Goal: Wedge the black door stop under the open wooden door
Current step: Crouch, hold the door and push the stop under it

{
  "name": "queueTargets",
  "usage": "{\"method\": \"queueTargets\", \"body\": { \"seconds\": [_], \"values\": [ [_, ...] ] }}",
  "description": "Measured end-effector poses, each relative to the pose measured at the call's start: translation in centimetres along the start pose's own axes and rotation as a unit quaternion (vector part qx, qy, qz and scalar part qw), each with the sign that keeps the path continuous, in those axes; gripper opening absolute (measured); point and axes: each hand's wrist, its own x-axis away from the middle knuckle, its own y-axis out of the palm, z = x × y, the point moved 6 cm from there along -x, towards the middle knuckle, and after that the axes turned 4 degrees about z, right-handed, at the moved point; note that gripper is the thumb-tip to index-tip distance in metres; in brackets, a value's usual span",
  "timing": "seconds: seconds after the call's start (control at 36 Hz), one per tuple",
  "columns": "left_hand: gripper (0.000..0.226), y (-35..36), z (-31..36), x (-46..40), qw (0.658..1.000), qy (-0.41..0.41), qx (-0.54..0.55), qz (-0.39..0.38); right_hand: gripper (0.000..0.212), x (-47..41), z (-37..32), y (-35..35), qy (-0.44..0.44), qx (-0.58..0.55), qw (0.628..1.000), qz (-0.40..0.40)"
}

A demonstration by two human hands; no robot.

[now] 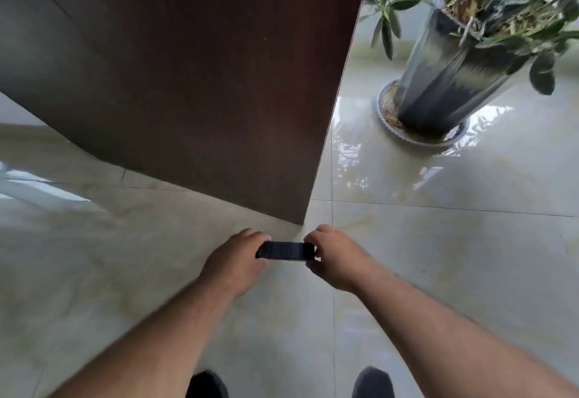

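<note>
The black door stop (285,251), ribbed on top, is held lengthwise between both hands just above the tiled floor. My left hand (235,264) grips its left end and my right hand (336,258) grips its right end. The dark brown wooden door (200,78) stands open ahead, and its lower corner meets the floor a short way beyond the stop, slightly to the right of its middle. The stop is apart from the door's bottom edge.
A tall dark plant pot (445,78) on a white saucer stands right of the door, with leaves spreading above it. The glossy pale floor tiles (438,256) stretch all round. My two dark shoes (372,383) show at the bottom edge.
</note>
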Motion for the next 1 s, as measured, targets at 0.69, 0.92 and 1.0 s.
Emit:
{"method": "queueTargets", "body": {
  "seconds": [0.69,0.92,1.0],
  "values": [
    [0.048,16.4,-12.0,-12.9,0.997,0.034,0.029,0.062,0.023,-14.0,6.9,17.8,0.006,-0.017,0.998,0.052],
    [0.031,19.4,-13.4,-12.5,0.897,-0.213,0.365,0.133,0.043,-14.6,6.7,20.5,0.059,-0.137,0.984,0.096],
    [0.012,20.5,-12.9,-11.9,0.851,-0.248,0.452,0.098,0.041,-14.6,5.8,21.4,0.056,-0.168,0.978,0.109]
  ]
}}
